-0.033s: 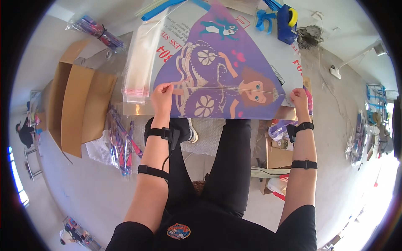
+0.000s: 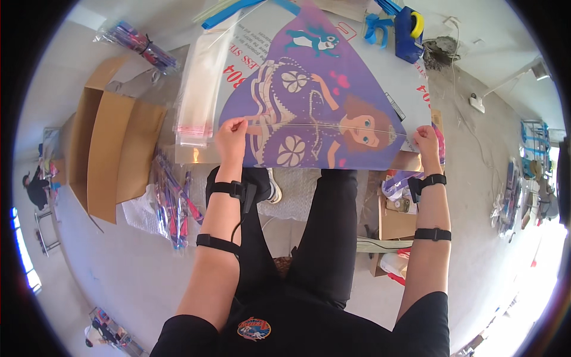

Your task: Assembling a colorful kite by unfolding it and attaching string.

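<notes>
I hold a purple triangular kite (image 2: 315, 101) printed with a cartoon girl, spread flat on the surface (image 2: 410, 83) in front of my knees, its tip pointing away from me. My left hand (image 2: 231, 135) has its grip pinched together on the kite's near left corner, thumb and fingers closed on the edge where the thin cross spar (image 2: 321, 127) ends. My right hand (image 2: 426, 141) is clamped on the right corner at the spar's other end. The sail looks like thin plastic film: very light, limp, slick and easy to crease or tear, so I judge the corners and the spar are the safest places to hold. Just left of the kite lies a stack of clear sleeve bags (image 2: 199, 89); farther left stands an open cardboard box (image 2: 107, 149). A blue tape dispenser (image 2: 408, 30) sits beyond the kite's right edge.
</notes>
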The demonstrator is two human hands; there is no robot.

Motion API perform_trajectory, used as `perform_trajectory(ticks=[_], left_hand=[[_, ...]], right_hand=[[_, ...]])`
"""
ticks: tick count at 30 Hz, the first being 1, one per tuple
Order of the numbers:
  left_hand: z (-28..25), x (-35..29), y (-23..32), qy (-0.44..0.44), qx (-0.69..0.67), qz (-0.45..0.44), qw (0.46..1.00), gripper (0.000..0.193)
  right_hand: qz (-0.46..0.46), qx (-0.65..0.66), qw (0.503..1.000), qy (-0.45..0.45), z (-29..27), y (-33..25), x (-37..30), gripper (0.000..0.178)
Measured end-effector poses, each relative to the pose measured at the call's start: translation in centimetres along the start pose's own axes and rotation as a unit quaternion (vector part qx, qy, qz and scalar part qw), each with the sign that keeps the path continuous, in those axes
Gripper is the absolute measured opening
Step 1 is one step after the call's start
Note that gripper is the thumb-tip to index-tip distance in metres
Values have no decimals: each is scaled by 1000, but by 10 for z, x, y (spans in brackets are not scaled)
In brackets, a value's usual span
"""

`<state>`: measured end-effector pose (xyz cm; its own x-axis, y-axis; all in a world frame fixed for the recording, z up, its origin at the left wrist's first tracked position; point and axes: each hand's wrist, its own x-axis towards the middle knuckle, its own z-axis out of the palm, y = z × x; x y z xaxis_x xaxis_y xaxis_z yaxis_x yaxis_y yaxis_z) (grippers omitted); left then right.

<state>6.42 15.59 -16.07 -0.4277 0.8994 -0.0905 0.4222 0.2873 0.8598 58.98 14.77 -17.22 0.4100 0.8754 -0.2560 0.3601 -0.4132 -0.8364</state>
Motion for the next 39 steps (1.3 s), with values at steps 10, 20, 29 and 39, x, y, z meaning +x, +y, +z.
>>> perform_trajectory(ticks=[10,20,29,39], left_hand=[[6,-2,3,1,15,-6,1000,16],[11,-1,-2,-4,58,38,998,14],[12,0,-4,-8,55,11,998,18],[10,1,-6,1,70,17,997,17]], right_hand=[[8,-10,1000,11,-4,-4,1,16],[-16,0,1000,12,-15,11,7,17],[-28,-20,999,4,-7,9,8,20],[-26,-79,996,12,-3,3,6,20]])
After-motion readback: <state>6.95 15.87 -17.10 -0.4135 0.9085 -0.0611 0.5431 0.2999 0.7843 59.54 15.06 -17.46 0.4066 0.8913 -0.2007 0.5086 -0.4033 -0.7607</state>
